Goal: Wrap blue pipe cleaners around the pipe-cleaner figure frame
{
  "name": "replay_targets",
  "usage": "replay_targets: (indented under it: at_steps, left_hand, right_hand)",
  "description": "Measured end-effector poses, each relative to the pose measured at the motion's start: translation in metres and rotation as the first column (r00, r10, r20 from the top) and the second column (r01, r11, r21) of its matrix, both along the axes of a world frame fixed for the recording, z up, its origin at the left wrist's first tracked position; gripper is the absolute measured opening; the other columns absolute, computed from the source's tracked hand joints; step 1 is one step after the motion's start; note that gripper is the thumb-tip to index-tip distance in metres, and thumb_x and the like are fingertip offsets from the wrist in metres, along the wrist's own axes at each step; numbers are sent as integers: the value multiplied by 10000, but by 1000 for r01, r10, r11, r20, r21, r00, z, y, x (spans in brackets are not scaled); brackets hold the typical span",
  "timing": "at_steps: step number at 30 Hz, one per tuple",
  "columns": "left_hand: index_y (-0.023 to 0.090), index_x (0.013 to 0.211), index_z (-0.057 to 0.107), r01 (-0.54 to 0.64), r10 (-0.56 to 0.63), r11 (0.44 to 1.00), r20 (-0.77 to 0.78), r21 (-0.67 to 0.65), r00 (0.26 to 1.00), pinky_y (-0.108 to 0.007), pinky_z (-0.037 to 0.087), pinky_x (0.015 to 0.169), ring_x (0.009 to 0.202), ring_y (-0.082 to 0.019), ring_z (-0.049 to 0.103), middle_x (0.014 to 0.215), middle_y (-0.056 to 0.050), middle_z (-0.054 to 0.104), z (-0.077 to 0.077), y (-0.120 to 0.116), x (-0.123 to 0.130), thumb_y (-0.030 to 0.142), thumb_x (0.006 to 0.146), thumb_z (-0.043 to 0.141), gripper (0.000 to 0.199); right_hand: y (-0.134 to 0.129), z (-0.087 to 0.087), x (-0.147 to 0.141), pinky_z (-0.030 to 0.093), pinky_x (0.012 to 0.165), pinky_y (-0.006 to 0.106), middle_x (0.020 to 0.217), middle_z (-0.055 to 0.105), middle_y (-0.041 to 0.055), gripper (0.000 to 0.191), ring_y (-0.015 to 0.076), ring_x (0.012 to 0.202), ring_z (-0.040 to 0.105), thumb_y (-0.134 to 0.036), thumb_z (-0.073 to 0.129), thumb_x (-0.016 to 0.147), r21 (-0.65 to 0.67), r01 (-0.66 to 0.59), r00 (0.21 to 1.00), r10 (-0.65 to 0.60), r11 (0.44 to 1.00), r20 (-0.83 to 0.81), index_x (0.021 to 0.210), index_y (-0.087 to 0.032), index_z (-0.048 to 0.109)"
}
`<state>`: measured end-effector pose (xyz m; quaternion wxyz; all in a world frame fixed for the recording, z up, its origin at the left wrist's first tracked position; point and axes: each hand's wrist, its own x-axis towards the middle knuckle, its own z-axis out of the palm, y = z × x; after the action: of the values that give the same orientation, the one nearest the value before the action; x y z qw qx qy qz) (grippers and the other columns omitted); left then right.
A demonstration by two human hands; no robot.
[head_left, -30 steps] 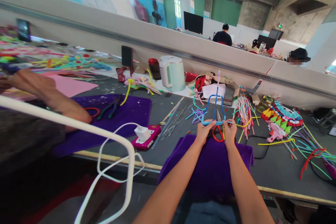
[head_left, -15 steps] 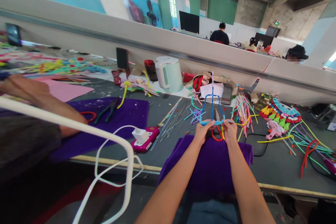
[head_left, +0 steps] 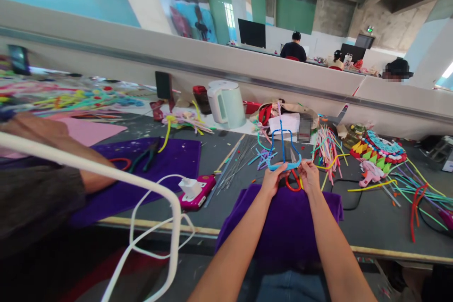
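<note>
"What's nearest?"
"The purple cloth, under the forearms, perhaps as padding."

"And the hands?"
"Just beyond its far edge. The left hand pinches the blue frame by its lower edge; the right hand has its fingertips closed at the right corner. Two grips probably steady a bendy shape."

"Farther?"
"Scissors below the frame, likely for easy reach. Then bundled stems, and the kettle by the divider, presumably out of the way."
</note>
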<state>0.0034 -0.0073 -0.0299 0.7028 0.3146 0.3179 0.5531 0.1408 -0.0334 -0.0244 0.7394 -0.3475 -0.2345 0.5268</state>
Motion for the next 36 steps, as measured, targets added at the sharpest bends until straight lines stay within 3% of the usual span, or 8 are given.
replay_targets:
  at_steps: [5, 12, 17, 28, 33, 36]
  left_hand:
    - [86, 833, 698, -12, 12, 1000, -6, 8, 1000, -239, 568, 563, 581, -152, 665, 718, -77, 712, -1, 0, 0, 222, 589, 815, 303]
    - [86, 865, 673, -24, 24, 1000, 33, -10, 999, -256, 570, 526, 605, -175, 678, 806, -114, 714, 1, 1, 0, 325, 700, 741, 299]
    - [114, 858, 642, -62, 62, 997, 11, -44, 998, -275, 580, 563, 621, -181, 684, 705, -68, 698, -2, 2, 0, 265, 670, 767, 272]
    - [112, 816, 647, -74, 74, 997, 16, -12, 997, -279, 576, 581, 614, -160, 664, 670, -34, 675, -3, 1, 0, 259, 612, 803, 296]
    - [105, 813, 639, -100, 100, 994, 0, -37, 995, -267, 562, 549, 568, -151, 648, 647, -26, 671, 0, -1, -1, 199, 538, 835, 350]
    - [107, 782, 643, -204, 205, 978, 27, -45, 978, -244, 545, 529, 535, -131, 633, 637, -9, 667, 0, 2, -3, 197, 509, 842, 349]
  right_hand:
    - [-3, 3, -4, 450, 532, 207, 600, 584, -38, 310, 78, 516, 528, -359, 782, 598, -28, -59, 988, 62, 998, 141, 739, -159, 590]
    - [-1, 0, -7, 426, 503, 210, 572, 576, -34, 341, 84, 496, 517, -430, 750, 597, -44, 69, 942, -51, 997, 330, 701, -144, 593]
    - [0, -3, -6, 445, 521, 230, 573, 586, -22, 344, 102, 507, 530, -457, 717, 611, -26, 158, 889, -131, 987, 439, 687, -145, 594]
    - [-1, -5, -9, 427, 542, 232, 578, 584, -21, 276, 105, 521, 517, -402, 677, 655, 27, 178, 878, -171, 984, 448, 716, -141, 611]
    - [1, -6, -8, 440, 578, 240, 636, 613, -4, 267, 131, 582, 552, -424, 623, 702, 40, 163, 806, -156, 986, 571, 741, -160, 609]
    - [-6, 0, -4, 438, 604, 242, 691, 630, -2, 258, 143, 626, 572, -438, 562, 761, 2, 148, 647, -98, 989, 756, 802, -188, 613]
